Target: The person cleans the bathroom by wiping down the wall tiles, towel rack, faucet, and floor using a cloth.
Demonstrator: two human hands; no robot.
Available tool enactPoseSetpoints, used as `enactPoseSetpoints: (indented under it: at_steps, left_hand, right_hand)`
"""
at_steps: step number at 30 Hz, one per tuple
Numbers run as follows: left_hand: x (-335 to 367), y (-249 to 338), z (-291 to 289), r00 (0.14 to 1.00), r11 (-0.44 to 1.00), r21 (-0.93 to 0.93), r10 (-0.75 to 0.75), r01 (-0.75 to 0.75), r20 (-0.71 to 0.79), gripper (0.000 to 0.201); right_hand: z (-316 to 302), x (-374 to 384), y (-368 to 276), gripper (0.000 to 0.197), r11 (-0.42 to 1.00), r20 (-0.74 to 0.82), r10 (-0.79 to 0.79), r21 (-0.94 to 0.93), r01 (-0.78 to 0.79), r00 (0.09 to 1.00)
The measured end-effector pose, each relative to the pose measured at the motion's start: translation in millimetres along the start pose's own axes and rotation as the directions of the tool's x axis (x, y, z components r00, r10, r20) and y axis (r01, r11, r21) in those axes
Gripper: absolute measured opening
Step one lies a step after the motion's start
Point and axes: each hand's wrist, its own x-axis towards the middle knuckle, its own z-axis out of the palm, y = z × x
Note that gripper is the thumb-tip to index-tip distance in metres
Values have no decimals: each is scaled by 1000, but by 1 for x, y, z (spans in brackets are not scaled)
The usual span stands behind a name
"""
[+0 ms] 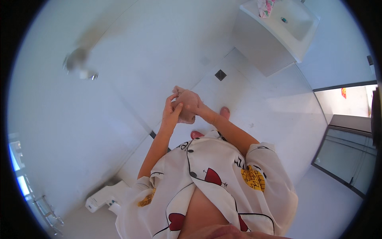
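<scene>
A crumpled pinkish cloth [186, 116] is bunched between my two hands, in front of my body at the middle of the picture. My left hand [171, 111] grips its left side, thumb across the front. Over its right side, the fingers of my right hand [195, 105] are closed on the fabric. Part of the cloth sticks out above the fingers and part hangs below them. Beyond my hands are the white wall and the pale floor.
A white washbasin cabinet [260, 44] with a patterned cloth [265, 7] stands at the upper right. A dark square floor drain [220, 75] lies before it. A blurred metal wall fixture [78, 61] is at upper left, a white toilet-like fixture [105, 197] at lower left. Red slippers [225, 112] show below.
</scene>
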Motion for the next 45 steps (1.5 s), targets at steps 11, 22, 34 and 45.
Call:
enactPoseSetpoints:
  at_steps: [11, 22, 34, 45]
  left_hand:
    - [105, 137, 73, 556, -506, 734, 483, -453, 676, 53]
    - [182, 193, 92, 654, -951, 302, 187, -66, 733, 56]
    - [179, 225, 69, 650, -926, 376, 263, -38, 713, 51]
    - [205, 113, 60, 621, -593, 637, 273, -493, 735, 46]
  right_hand:
    - [-152, 8, 88, 73, 655, -507, 405, 742, 145, 761]
    - [-411, 244, 97, 81, 925, -970, -135, -50, 376, 204]
    - [-166, 296, 169, 65, 823, -879, -53, 230, 519, 474]
    - [-7, 225, 196, 59, 904, -875, -17, 193, 381, 484]
